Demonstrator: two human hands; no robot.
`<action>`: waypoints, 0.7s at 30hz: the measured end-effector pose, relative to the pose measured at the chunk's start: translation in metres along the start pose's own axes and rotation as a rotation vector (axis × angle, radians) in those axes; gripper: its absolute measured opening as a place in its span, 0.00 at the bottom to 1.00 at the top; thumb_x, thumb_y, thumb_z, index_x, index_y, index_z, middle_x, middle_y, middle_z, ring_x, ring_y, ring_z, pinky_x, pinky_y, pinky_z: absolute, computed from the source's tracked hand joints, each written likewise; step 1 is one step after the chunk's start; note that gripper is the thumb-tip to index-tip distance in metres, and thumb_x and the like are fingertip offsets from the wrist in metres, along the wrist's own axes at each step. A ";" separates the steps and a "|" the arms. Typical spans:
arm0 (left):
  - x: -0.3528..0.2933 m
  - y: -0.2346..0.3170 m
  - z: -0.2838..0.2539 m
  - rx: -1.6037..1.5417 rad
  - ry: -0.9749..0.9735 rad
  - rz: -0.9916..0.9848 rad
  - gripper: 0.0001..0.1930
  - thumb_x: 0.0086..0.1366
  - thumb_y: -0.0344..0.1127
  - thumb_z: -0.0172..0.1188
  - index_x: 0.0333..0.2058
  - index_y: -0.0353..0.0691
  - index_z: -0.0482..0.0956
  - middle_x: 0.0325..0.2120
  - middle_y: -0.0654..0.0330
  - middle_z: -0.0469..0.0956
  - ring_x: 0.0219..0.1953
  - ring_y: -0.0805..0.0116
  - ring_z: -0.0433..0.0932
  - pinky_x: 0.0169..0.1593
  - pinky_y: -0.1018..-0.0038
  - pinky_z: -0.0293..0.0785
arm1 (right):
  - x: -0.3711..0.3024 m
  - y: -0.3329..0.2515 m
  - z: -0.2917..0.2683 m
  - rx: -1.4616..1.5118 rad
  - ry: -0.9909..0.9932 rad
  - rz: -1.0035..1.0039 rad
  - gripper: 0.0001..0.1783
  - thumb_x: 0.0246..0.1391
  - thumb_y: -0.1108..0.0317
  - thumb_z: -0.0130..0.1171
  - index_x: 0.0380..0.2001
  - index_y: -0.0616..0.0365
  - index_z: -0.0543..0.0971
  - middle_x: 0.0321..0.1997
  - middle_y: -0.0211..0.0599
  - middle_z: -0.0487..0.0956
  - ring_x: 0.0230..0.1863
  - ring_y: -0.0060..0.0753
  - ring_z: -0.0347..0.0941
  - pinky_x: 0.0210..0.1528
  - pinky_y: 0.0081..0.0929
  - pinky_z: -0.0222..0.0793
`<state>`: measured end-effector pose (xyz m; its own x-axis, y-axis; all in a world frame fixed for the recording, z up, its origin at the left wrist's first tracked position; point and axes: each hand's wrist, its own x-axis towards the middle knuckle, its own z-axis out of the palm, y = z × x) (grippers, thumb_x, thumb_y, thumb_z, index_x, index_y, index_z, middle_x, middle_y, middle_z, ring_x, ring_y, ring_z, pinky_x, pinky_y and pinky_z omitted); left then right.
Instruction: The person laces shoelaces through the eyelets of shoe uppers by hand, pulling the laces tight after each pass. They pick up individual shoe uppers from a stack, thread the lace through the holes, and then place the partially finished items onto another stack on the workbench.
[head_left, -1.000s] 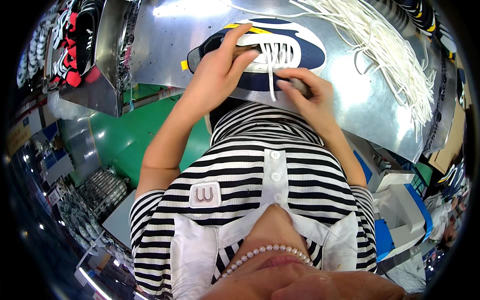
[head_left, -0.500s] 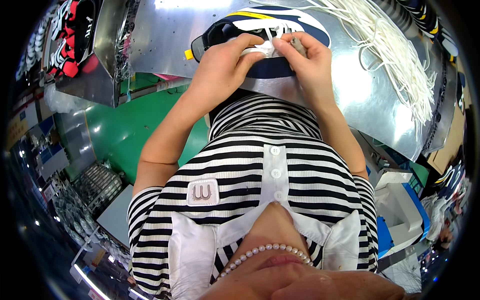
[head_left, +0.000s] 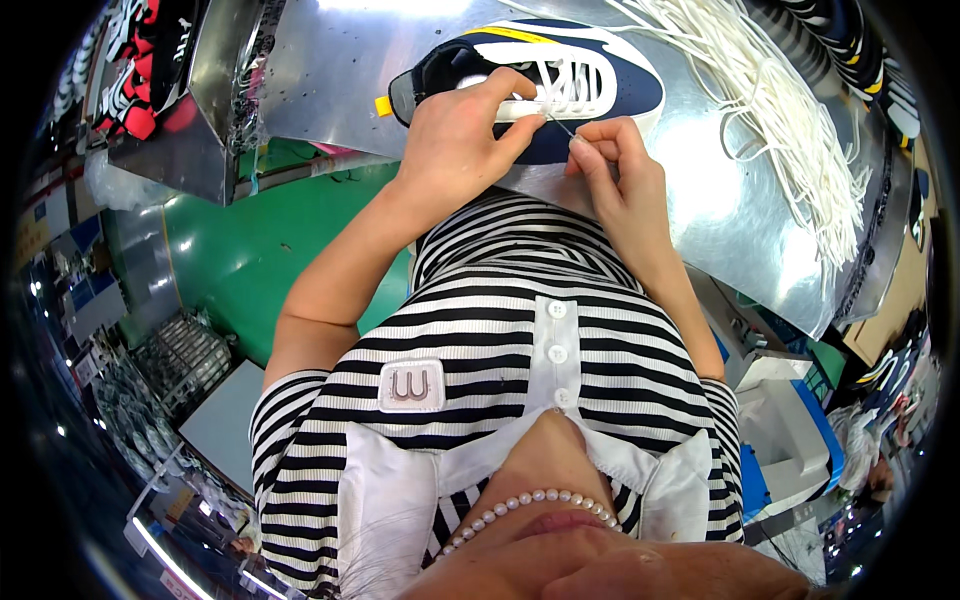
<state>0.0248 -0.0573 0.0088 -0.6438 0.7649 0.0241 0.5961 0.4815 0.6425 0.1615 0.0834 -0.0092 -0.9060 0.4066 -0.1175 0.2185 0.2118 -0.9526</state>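
A: State the location and appearance of the workpiece.

B: The low navy-and-white shoe [head_left: 530,58] rests on the brushed, silver metal tabletop [head_left: 330,90] at 12 o'clock. Its toe points to 3 o'clock, its heel to 9 o'clock. The toe section is navy; the eyelet band is white. A yellow stripe [head_left: 515,35] runs along the side at 12 o'clock, and a small yellow tab [head_left: 383,106] projects at the heel. The collar opening has a dark lining. Flat white laces [head_left: 570,85] cross the throat.

A: State the condition of each grip.

B: Left hand [head_left: 460,135]: forefinger and thumb closed about the eyelet band. Right hand [head_left: 625,175]: fingertips pinched together on a thin, dark, rod-like tool [head_left: 560,125], its tip directed to 10 o'clock, at the band.

A: Adjacent material?

B: A loose bundle of long white laces [head_left: 770,110], at 1 o'clock.
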 end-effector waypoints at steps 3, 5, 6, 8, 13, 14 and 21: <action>0.000 -0.004 0.004 -0.035 0.032 0.057 0.12 0.61 0.39 0.64 0.40 0.39 0.79 0.27 0.53 0.81 0.26 0.56 0.80 0.31 0.67 0.74 | 0.002 0.001 0.000 -0.027 -0.010 0.002 0.08 0.63 0.68 0.55 0.38 0.62 0.70 0.24 0.39 0.81 0.24 0.30 0.78 0.30 0.25 0.71; 0.001 -0.003 0.004 -0.062 0.050 0.099 0.12 0.62 0.41 0.63 0.39 0.40 0.80 0.21 0.52 0.79 0.23 0.54 0.79 0.29 0.63 0.73 | 0.005 0.002 -0.001 -0.030 -0.012 0.003 0.09 0.63 0.67 0.56 0.37 0.62 0.71 0.23 0.38 0.81 0.23 0.30 0.78 0.29 0.25 0.71; 0.000 -0.001 0.002 -0.029 0.017 0.095 0.12 0.61 0.39 0.64 0.40 0.39 0.80 0.26 0.52 0.81 0.26 0.55 0.80 0.31 0.66 0.74 | 0.007 0.003 -0.003 -0.011 -0.029 -0.006 0.09 0.63 0.68 0.56 0.35 0.62 0.71 0.23 0.38 0.81 0.23 0.29 0.78 0.29 0.25 0.70; -0.001 0.000 0.003 0.004 -0.021 0.090 0.12 0.60 0.36 0.66 0.40 0.37 0.81 0.30 0.52 0.82 0.28 0.56 0.82 0.33 0.70 0.75 | 0.010 0.003 -0.004 0.010 -0.045 -0.012 0.09 0.62 0.68 0.57 0.34 0.62 0.71 0.22 0.38 0.81 0.23 0.29 0.78 0.29 0.24 0.70; -0.009 0.001 0.010 -0.024 0.014 0.299 0.12 0.60 0.32 0.65 0.42 0.36 0.80 0.29 0.50 0.81 0.27 0.54 0.81 0.32 0.68 0.75 | 0.020 0.003 0.010 0.118 -0.048 0.040 0.07 0.61 0.71 0.57 0.33 0.62 0.72 0.23 0.39 0.81 0.23 0.27 0.77 0.28 0.23 0.70; -0.009 -0.001 0.010 -0.015 0.007 0.299 0.12 0.61 0.32 0.65 0.43 0.37 0.80 0.28 0.51 0.81 0.27 0.53 0.81 0.32 0.68 0.75 | 0.022 0.003 0.010 0.124 -0.066 0.047 0.08 0.61 0.69 0.56 0.34 0.63 0.72 0.23 0.39 0.80 0.23 0.28 0.77 0.28 0.25 0.70; -0.012 -0.001 -0.001 -0.120 -0.088 0.091 0.13 0.62 0.33 0.64 0.45 0.38 0.80 0.36 0.53 0.83 0.34 0.55 0.83 0.38 0.71 0.76 | 0.014 -0.005 -0.044 -0.106 -0.050 0.040 0.08 0.62 0.66 0.56 0.39 0.60 0.77 0.21 0.34 0.77 0.23 0.25 0.75 0.29 0.25 0.69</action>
<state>0.0319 -0.0677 0.0090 -0.5420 0.8401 0.0227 0.5852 0.3579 0.7277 0.1639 0.1272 0.0061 -0.9121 0.3725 -0.1710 0.2894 0.2899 -0.9123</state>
